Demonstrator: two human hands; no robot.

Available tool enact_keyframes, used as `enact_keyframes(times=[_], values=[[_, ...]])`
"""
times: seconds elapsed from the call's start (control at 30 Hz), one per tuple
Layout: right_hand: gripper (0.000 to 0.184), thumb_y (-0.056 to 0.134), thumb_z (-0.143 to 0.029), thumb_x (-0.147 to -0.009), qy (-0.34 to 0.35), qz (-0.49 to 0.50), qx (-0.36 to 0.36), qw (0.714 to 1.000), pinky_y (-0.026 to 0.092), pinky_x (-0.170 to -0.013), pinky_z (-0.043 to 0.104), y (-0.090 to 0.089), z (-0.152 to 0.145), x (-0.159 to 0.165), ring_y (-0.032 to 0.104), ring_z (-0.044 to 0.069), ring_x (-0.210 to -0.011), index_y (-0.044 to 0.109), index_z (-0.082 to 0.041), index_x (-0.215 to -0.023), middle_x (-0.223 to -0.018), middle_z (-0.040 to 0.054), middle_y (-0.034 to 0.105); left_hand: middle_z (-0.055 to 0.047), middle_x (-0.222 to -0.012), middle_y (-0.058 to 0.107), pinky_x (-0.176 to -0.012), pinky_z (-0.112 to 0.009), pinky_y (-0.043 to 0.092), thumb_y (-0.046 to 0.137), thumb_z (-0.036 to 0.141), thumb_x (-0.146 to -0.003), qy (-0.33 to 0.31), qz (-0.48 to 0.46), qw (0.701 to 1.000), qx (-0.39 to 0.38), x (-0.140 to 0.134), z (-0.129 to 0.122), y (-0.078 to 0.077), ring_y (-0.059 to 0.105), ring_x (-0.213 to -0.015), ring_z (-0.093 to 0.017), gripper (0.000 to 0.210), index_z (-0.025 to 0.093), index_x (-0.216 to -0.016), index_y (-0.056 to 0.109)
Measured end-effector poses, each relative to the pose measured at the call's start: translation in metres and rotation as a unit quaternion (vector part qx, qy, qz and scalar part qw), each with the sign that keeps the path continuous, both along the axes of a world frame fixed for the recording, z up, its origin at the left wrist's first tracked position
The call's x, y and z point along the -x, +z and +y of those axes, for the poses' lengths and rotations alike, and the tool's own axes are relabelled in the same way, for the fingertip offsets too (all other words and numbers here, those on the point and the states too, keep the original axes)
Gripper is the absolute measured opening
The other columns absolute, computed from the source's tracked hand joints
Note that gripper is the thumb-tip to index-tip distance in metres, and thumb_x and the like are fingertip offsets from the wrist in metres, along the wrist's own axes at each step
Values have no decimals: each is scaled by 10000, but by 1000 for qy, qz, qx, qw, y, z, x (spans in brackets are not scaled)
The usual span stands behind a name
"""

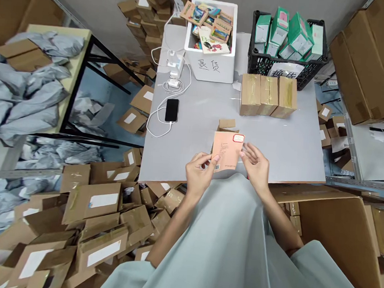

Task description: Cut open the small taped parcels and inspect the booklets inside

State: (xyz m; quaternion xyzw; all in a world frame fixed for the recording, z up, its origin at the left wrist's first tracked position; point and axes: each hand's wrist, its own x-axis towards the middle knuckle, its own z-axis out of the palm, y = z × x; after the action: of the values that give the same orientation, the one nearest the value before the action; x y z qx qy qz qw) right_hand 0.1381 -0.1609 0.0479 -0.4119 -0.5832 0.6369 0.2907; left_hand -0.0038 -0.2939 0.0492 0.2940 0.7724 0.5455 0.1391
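Observation:
My left hand [200,169] grips a salmon-pink booklet [227,153] by its lower left corner, thumb on the front. The booklet is tilted up towards me and carries small printed text, a red-edged label at the top right and a barcode at the lower left. Beside its right edge is my right hand [256,166], fingers apart, the thumb close to the paper; whether it touches I cannot tell. Just behind the booklet a small brown cardboard box [227,123] shows in part on the grey table [190,161], the rest of it hidden.
A white foam box [211,68] full of books stands at the back. Right of it are a black crate [254,60] of green-and-white boxes and several taped cartons [269,96]. A phone [172,110] lies on its cable at left. Cartons [104,201] heap on the floor.

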Motion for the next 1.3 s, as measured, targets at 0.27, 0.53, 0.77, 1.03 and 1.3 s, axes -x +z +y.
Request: enact_keyframes(times=[0.27, 0.53, 0.77, 1.03, 1.3], values=[[607, 846, -647, -901, 85, 39, 30, 995, 667, -1111, 455, 9, -37, 11, 812, 325, -1237, 805, -211, -1321, -1357, 119, 822, -34, -802, 710, -730, -327, 481, 691, 252, -1068, -26, 246, 969, -15, -18, 3, -4, 606, -782, -190, 166, 238, -1054, 856], [511, 755, -698, -946, 45, 44, 20, 998, 705, -865, 393, -1, -17, 6, 842, 286, -943, 822, -204, -1059, -1046, 101, 879, -93, -1097, 805, -925, -396, 545, 766, 340, -1032, -104, 215, 971, -11, -20, 1, 0, 664, -1005, -242, 309, 242, -1321, 812], [499, 832, -707, -894, 158, 92, 65, 981, 699, -905, 422, 0, 7, -10, 837, 275, -958, 845, -246, -1084, -1067, 78, 875, -85, -943, 791, -652, -320, 486, 772, 726, -908, -146, -207, 967, 35, 26, 2, 2, 634, -766, -194, 557, 185, -1003, 866], [607, 763, -784, -912, 125, 36, 15, 991, 681, -855, 383, -11, 8, -9, 829, 291, -987, 839, -216, -1112, -1000, 88, 871, -11, -727, 624, -694, -318, 430, 803, 576, -906, -55, -99, 993, 26, -4, 8, 8, 533, -725, -170, 369, 222, -800, 811], [649, 766, -784, -908, 79, 33, 0, 996, 670, -1052, 472, -7, 4, -7, 822, 328, -1164, 829, -204, -1192, -1220, 127, 862, -9, -749, 656, -687, -315, 442, 787, 538, -939, -20, -57, 998, 13, 8, 9, 0, 544, -717, -168, 332, 223, -834, 805]])
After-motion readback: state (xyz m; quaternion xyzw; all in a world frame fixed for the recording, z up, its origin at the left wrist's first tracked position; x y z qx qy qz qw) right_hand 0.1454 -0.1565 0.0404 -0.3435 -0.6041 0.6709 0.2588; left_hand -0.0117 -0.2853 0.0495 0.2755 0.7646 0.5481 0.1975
